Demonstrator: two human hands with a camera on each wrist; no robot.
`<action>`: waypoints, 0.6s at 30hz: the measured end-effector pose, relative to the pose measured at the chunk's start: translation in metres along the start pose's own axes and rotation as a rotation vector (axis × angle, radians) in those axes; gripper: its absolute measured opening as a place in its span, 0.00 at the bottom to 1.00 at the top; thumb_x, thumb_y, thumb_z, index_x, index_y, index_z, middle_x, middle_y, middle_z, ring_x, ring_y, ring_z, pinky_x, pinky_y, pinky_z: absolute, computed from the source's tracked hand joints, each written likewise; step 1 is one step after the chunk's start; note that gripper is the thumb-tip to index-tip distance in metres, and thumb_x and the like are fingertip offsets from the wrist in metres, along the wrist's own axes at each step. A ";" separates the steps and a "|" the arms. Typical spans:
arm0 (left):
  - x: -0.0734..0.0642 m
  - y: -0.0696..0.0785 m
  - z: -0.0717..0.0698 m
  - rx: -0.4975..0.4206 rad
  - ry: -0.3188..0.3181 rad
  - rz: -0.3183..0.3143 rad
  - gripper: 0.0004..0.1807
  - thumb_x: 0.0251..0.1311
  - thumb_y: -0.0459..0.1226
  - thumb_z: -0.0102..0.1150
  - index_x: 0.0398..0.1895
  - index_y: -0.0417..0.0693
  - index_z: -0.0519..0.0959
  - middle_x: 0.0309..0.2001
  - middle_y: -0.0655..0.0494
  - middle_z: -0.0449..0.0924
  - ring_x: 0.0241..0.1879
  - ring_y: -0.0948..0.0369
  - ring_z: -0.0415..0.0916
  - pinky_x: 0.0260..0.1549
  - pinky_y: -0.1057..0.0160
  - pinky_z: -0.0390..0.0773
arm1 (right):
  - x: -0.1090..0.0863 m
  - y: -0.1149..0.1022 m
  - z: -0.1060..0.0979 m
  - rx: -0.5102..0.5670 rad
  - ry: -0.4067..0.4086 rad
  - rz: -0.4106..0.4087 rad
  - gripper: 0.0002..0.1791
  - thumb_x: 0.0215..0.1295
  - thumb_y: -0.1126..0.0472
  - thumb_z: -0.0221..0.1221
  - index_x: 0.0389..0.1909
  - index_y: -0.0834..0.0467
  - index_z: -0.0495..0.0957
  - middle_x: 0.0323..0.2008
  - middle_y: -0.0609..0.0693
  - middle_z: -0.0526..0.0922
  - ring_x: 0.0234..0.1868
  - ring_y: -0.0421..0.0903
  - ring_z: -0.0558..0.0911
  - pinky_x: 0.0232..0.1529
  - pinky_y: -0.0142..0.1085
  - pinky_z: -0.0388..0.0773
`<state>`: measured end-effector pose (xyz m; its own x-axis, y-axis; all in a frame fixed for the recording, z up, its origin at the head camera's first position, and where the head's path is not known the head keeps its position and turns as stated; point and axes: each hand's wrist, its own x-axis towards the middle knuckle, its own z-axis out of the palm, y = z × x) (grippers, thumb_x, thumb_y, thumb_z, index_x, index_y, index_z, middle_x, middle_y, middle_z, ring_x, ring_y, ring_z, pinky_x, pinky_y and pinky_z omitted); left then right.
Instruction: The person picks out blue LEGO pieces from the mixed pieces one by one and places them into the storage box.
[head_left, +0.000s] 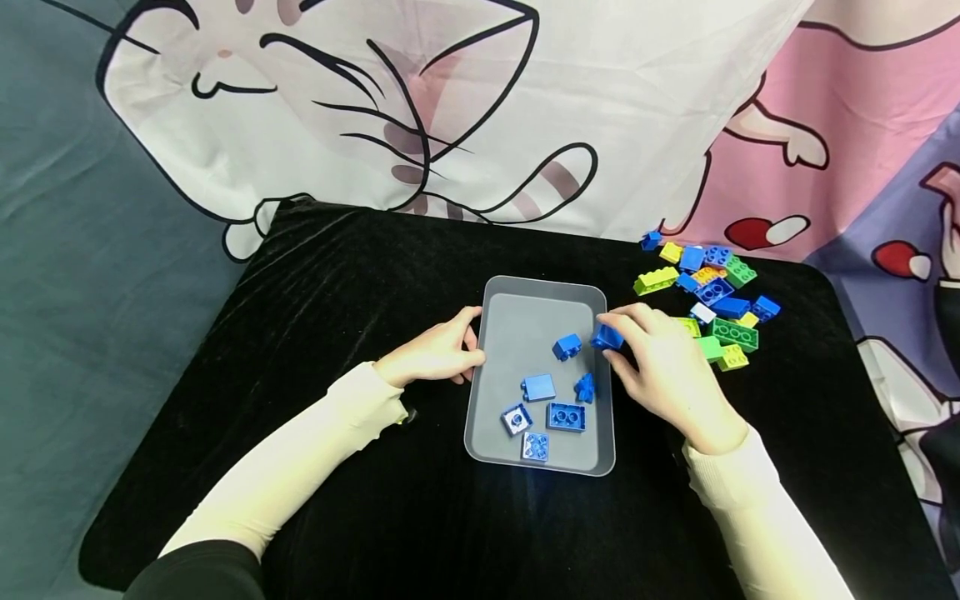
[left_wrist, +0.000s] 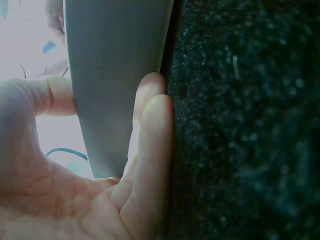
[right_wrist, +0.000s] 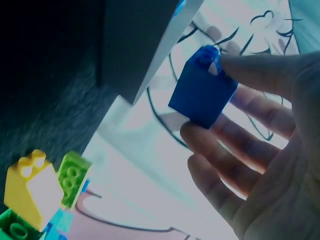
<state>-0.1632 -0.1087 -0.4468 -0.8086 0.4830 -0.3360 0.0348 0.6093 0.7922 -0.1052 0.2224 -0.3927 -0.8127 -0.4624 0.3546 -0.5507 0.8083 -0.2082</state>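
R hand (head_left: 663, 367) pinches blue plastic brick (head_left: 607, 337) thumb-to-fingertips by R rim of gray rectangular plastic tray (head_left: 517, 325); L hand (head_left: 435, 350), fingers spread, braces opp wall, prob so it won't slide.

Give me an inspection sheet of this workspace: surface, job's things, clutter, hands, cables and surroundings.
Surface: black cloth
Job's things: gray tray with six blue pieces inside; another blue brick held by its right rim
Clutter: mixed-color bricks, loosely grouped right of the tray
Hands: left hand holds the tray's left side; right hand grips the blue brick
Cables: nothing seen
Surroundings: cat-printed fabric behind
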 end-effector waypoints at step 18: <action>0.000 0.000 0.000 0.002 -0.005 -0.001 0.45 0.62 0.39 0.58 0.82 0.55 0.50 0.43 0.52 0.80 0.30 0.59 0.87 0.28 0.59 0.88 | -0.002 -0.028 0.001 0.061 -0.116 -0.172 0.28 0.58 0.60 0.74 0.60 0.55 0.80 0.56 0.54 0.82 0.52 0.52 0.83 0.53 0.50 0.83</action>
<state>-0.1635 -0.1088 -0.4470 -0.8059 0.4854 -0.3389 0.0355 0.6110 0.7908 -0.0888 0.2000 -0.3887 -0.7201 -0.6333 0.2835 -0.6910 0.6917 -0.2100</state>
